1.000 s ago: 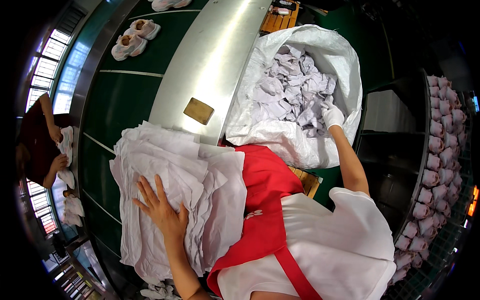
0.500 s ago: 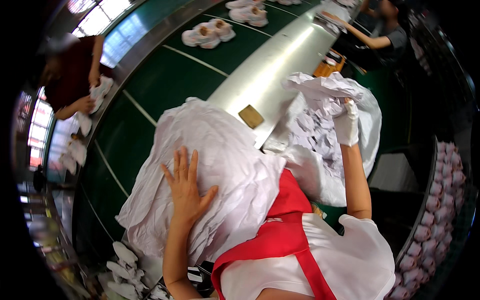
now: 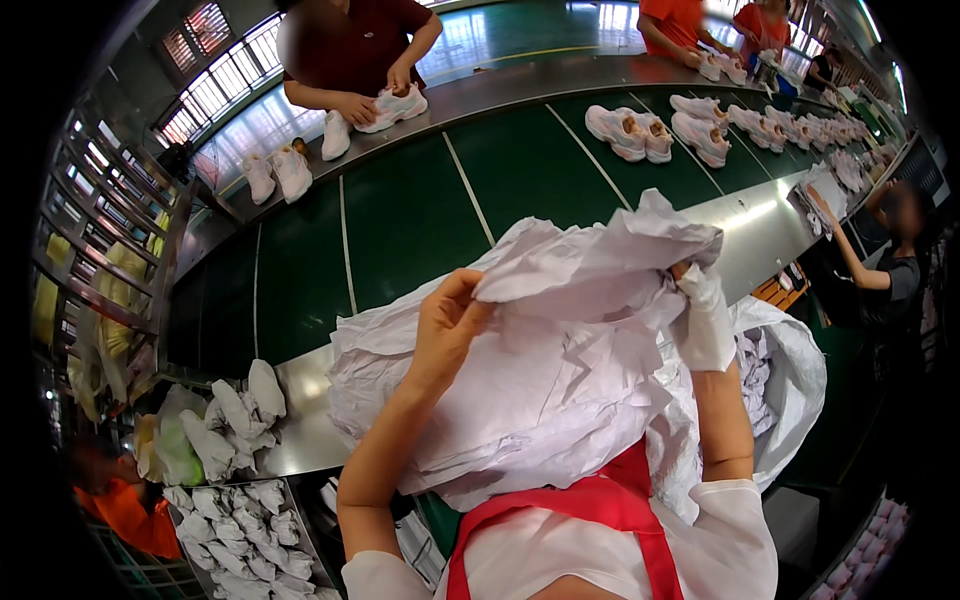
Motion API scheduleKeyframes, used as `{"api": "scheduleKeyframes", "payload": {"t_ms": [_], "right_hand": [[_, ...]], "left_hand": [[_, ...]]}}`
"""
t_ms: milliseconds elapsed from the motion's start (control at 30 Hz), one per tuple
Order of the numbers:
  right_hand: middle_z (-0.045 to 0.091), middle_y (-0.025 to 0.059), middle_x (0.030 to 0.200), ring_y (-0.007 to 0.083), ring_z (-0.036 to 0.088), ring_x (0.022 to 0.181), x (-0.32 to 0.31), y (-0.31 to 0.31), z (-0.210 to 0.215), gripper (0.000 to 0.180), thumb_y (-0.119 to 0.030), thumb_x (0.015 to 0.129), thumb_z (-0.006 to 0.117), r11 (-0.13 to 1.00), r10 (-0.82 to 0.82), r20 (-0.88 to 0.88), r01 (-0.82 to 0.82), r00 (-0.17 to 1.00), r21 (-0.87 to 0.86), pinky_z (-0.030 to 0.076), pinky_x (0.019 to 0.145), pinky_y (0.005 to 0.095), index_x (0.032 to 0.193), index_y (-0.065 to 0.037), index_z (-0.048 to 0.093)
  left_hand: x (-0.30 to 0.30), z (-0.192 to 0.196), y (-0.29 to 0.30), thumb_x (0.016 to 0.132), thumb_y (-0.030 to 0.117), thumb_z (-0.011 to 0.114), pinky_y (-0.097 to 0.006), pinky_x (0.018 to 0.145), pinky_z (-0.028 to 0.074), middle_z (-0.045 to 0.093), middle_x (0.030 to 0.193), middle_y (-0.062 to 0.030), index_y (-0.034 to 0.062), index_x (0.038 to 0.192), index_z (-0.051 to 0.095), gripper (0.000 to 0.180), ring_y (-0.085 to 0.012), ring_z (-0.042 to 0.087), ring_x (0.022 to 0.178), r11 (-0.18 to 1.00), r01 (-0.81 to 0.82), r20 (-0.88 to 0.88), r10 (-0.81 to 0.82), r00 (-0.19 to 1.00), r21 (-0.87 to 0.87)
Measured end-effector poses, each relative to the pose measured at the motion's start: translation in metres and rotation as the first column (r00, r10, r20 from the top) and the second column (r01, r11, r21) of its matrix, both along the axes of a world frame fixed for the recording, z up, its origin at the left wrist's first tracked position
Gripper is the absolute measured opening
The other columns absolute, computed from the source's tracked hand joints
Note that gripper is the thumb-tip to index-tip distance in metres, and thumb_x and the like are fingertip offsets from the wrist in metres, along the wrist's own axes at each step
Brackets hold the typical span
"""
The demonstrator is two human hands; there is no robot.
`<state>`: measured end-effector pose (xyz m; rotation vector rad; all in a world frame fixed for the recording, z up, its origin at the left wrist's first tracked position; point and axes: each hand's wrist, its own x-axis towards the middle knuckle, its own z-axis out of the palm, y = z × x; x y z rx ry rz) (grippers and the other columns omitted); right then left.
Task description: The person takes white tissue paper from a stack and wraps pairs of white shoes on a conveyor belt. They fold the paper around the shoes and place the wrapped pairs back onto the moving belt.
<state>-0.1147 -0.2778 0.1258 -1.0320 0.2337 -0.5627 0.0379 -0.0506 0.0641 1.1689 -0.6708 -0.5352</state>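
A crumpled white paper sheet [image 3: 590,255] is held up between my two hands. My left hand [image 3: 450,325] is closed, pinching the sheet's left edge between thumb and fingers. At the sheet's other end, my right hand [image 3: 703,315], wrapped in a white covering, grips the paper; its fingers are partly hidden. Beneath lies a broad pile of wrinkled white paper [image 3: 520,400], spread over the near table edge. Right of it, a white sack [image 3: 805,370] holds crumpled paper [image 3: 755,370].
A green conveyor belt [image 3: 400,240] carries pairs of white shoes [image 3: 630,135]. Across it, a person in dark red [image 3: 350,50] handles a shoe [image 3: 393,108]. Wrapped paper bundles [image 3: 240,530] fill a tray at lower left. Another person's arm [image 3: 845,240] reaches in at right.
My right hand has come from the sack to above the paper pile, now holding a sheet's end. My left hand has lifted from lying flat and pinches that sheet. The view has turned left.
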Motion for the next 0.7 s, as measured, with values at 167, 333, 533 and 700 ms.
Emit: {"api": "scheduleKeyframes", "payload": {"t_ms": [167,333,533,700], "right_hand": [[0.061,-0.0002,0.093,0.0059,0.051,0.073,0.017,-0.059,-0.008,0.042,-0.019,0.091,0.063,0.926,-0.157,-0.026,0.138,0.987,-0.350,0.047,0.079,0.0226,0.128,-0.001,0.053],[0.057,0.0096,0.116,0.0159,0.056,0.095,0.047,-0.020,-0.023,0.073,-0.006,0.080,0.062,0.893,0.092,-0.262,-0.196,0.961,-0.404,0.046,0.089,0.0281,0.145,-0.002,0.030],[0.066,0.0117,0.099,0.0200,0.062,0.090,0.057,0.009,-0.010,0.036,-0.008,0.083,0.057,0.752,-0.007,-0.247,-0.158,0.969,-0.640,0.048,0.081,0.0316,0.118,-0.001,0.056],[0.065,0.0191,0.085,0.0385,0.062,0.081,0.044,0.031,0.024,0.028,-0.011,0.079,0.057,0.155,0.320,-0.394,-0.458,0.862,-0.875,0.049,0.073,0.0442,0.106,-0.007,0.061]], "left_hand": [[0.007,0.009,0.005,0.101,0.022,0.051,-0.014,0.059,0.035,0.055,0.079,0.0089,0.0063,0.098,0.059,0.017,0.0026,0.045,0.066,0.996,-0.079,-0.062,0.082,0.995,0.046],[-0.009,0.002,-0.009,0.102,0.022,0.047,-0.014,0.059,0.035,0.052,0.080,0.0098,0.0074,0.098,0.058,0.018,0.0034,0.043,0.068,0.990,-0.142,-0.216,0.137,0.967,-0.012],[-0.014,0.016,0.001,0.091,0.014,0.060,-0.027,0.089,0.042,0.057,0.111,-0.0050,0.0037,0.118,0.054,0.030,-0.0132,0.053,0.101,0.957,-0.260,0.382,0.195,0.904,0.127],[-0.047,0.088,0.026,0.075,0.021,0.075,-0.058,0.113,0.018,0.047,0.140,-0.0097,0.0133,0.132,0.051,0.063,-0.0316,0.039,0.134,0.855,-0.512,0.973,0.179,0.146,-0.081]]}}
